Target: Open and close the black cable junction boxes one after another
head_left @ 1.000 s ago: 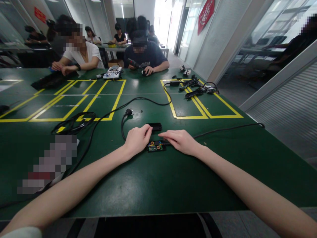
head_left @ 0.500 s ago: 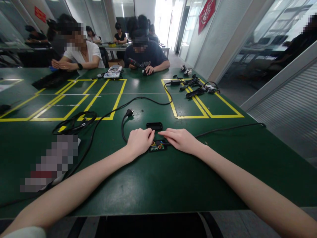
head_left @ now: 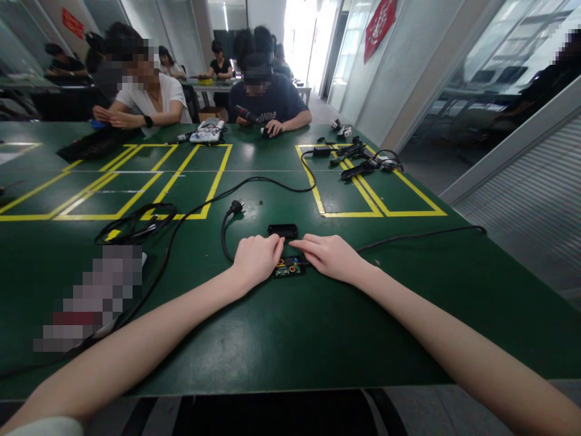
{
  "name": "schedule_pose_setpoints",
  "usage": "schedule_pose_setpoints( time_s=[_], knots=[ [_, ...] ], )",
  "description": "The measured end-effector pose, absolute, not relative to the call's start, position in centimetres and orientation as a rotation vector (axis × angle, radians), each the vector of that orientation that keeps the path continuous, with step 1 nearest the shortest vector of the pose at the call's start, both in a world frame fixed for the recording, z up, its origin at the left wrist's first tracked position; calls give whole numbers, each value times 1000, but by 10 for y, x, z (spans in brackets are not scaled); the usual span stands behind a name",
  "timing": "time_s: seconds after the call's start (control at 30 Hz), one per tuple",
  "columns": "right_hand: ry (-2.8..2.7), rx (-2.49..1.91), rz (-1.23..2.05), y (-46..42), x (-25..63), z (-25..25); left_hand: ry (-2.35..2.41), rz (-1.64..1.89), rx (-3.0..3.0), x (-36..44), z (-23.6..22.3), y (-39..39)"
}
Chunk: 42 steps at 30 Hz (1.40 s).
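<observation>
In the middle of the table lies an opened black power adapter with its green circuit board (head_left: 288, 267) bare, showing ring-shaped coils. My left hand (head_left: 256, 257) is closed at the board's left end, thumb against curled fingers; whatever they hold is hidden. Over the right end, my right hand (head_left: 330, 257) has its fingers stretched out toward the left hand. A small gap parts the fingertips. Just beyond both hands sits a black casing half (head_left: 282, 231), hollow side showing. A cord with a black plug (head_left: 236, 208) runs to the left hand; another cord (head_left: 422, 234) leaves from the right hand.
Left of my arm lie a blurred-out pale object (head_left: 106, 290) and a coiled black cable (head_left: 136, 225). A long cord crosses the green table (head_left: 218, 357). Black parts (head_left: 356, 160) lie at the back right. Two people sit across, near a white device (head_left: 209, 131).
</observation>
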State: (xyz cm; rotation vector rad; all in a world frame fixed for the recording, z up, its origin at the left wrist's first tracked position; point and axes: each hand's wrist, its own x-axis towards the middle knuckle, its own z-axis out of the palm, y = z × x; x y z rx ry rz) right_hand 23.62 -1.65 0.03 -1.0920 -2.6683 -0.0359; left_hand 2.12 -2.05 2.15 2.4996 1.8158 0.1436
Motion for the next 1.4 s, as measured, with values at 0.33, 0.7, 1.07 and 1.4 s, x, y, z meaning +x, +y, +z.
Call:
schedule_pose_setpoints(
  time_s=[0.33,0.7,1.07,1.4],
  knots=[
    [-2410,-1164,-145,-13,229,-6,1902,270,2479,10,19,-6],
    [-2226,-1239,191,-4,231,-16,1667,632,2346,2,4,7],
    [-1946,-1234,663,-7,226,-13,1269,995,1863,-6,4,15],
    [-1580,-1169,1146,-9,222,-10,1104,1022,1616,-7,1,20]
  ],
)
